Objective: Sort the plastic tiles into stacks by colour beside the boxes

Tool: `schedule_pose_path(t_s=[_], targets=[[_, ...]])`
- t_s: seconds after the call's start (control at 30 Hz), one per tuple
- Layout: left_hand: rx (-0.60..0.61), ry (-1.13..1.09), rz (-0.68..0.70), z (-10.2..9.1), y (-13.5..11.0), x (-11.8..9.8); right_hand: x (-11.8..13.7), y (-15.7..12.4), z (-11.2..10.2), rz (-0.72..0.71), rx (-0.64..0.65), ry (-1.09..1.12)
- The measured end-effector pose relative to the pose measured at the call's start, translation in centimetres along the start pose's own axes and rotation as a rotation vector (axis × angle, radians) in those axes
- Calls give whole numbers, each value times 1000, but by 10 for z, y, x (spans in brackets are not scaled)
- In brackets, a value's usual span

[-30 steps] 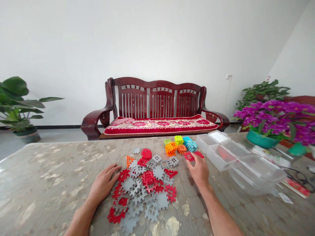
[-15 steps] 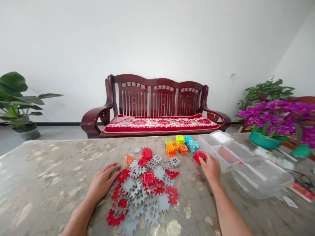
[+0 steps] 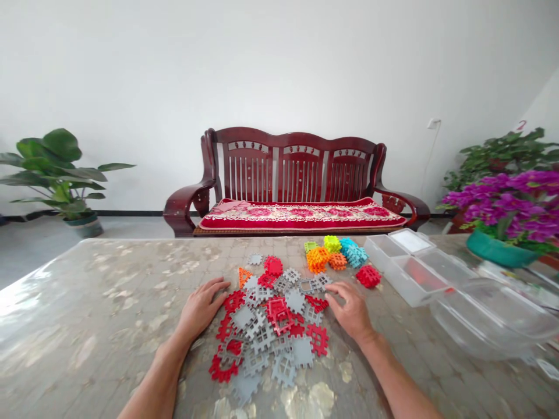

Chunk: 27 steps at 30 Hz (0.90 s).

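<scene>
A spread of red and grey interlocking plastic tiles (image 3: 294, 301) lies on the table between my hands. My left hand (image 3: 201, 305) rests at the left edge of the spread, fingers stretched out and holding nothing. On the other side, my right hand (image 3: 349, 308) is at the right edge, thumb and fingers apart, close to a grey windowed tile (image 3: 322, 281) and a red triangular piece (image 3: 317, 303). Whether its fingertips touch a tile I cannot tell. A stack of red tiles (image 3: 368, 276) sits beyond my right hand. An orange triangle (image 3: 244, 277) lies near my left fingertips.
Orange (image 3: 317, 259), lime green (image 3: 332, 244) and blue tile stacks (image 3: 353, 252) stand at the back. To the right are a clear divided box (image 3: 414, 297) with red pieces inside, a clear plastic tub (image 3: 493, 317) and purple flowers (image 3: 506, 203). A wooden bench (image 3: 301, 163) is behind the table.
My right hand has left the red tile stack and moved left to the edge of the spread. The left hand stays by the tiles. The whole view has shifted.
</scene>
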<state>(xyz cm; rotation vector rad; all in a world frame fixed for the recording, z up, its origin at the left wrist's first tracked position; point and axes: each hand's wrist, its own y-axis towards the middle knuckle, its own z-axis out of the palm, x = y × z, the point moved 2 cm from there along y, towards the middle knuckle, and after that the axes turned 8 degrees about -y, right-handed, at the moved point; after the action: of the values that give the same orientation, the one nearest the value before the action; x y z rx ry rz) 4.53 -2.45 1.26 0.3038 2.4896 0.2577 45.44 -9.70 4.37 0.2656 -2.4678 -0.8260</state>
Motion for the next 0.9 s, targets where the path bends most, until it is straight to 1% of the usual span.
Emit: schedule_pose_path(t_s=[0.3, 0.43, 0.53, 0.67, 0.77, 0.9], targets=[[-3, -13, -12, -1, -1, -4, 74, 7, 22, -199, 285, 73], [-4, -15, -19, -2, -2, -6, 97, 8, 32, -263, 393, 64], [-2, -18, -14, -2, -2, -7, 101, 6, 37, -263, 423, 15], [3, -7, -12, -2, -2, -6, 98, 4, 40, -212, 405, -23], [0, 0, -10, -1, -2, -6, 94, 5, 40, -118, 383, 45], [7, 16, -10, -1, -1, -5, 79, 13, 34, 71, 379, 217]])
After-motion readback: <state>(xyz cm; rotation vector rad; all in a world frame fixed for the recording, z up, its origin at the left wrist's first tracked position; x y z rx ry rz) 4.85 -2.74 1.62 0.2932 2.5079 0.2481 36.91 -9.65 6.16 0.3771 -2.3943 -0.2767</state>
